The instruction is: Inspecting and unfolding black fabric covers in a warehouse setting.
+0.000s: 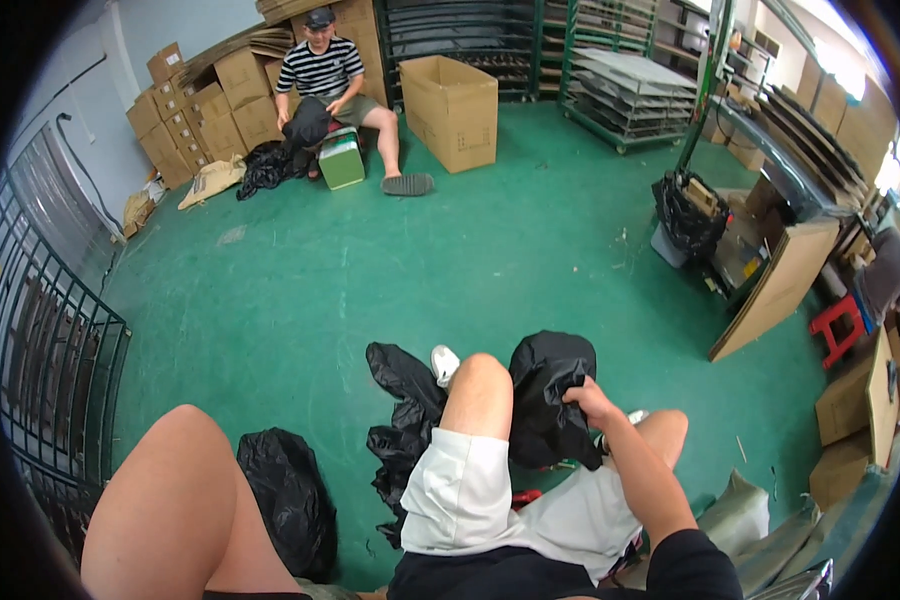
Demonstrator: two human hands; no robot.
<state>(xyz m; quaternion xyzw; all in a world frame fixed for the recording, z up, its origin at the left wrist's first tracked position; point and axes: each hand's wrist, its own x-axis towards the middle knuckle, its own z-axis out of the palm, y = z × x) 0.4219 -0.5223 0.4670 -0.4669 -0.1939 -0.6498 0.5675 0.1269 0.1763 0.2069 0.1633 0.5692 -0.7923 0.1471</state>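
Black crumpled soft plastic bag (550,395) sits between our bare knees, right hand (592,402) clenched on its upper edge. We judge it light, limp, slippery; gather folds. Left hand unseen.

Around you a green painted floor (270,300), pale blue wall (140,40) to your left, stacked cardboard boxes (200,110), green metal racks (620,80) ahead, red stool (838,325) at your right, bright daylight upper right.
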